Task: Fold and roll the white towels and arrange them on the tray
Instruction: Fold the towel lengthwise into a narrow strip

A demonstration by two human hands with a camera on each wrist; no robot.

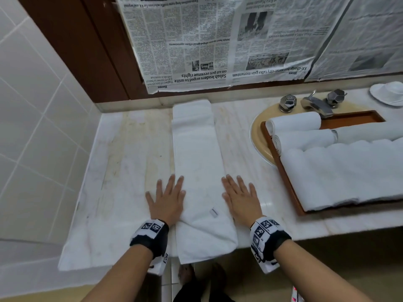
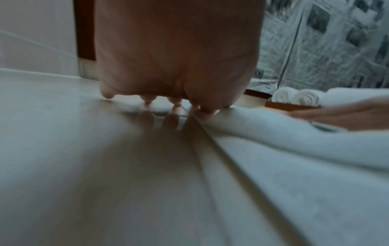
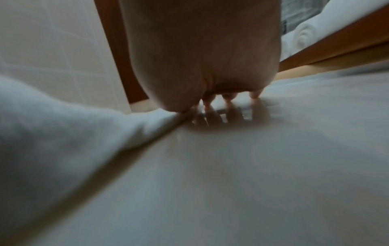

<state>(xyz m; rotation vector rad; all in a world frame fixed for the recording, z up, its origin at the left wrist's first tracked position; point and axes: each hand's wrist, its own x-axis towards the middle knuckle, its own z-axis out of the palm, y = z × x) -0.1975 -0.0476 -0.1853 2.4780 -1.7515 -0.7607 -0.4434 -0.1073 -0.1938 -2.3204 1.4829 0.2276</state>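
Two flat hands, left hand and right hand, fingers spread beside towel; I can't read its tag; newspaper reads "Sabah leaders urged to unite".

1. Left hand fills top centre, fingers straight, tips on counter.
2. Towel lower right, edge touching hand.
3. Rolled towels in tray, mid-right.
4. Right hand at right edge, blurred.

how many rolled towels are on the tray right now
3 that show: one rolled towel at the tray's far end by the faucet, a second beside it, nearer, a third to its right. The flat towels may hide more.
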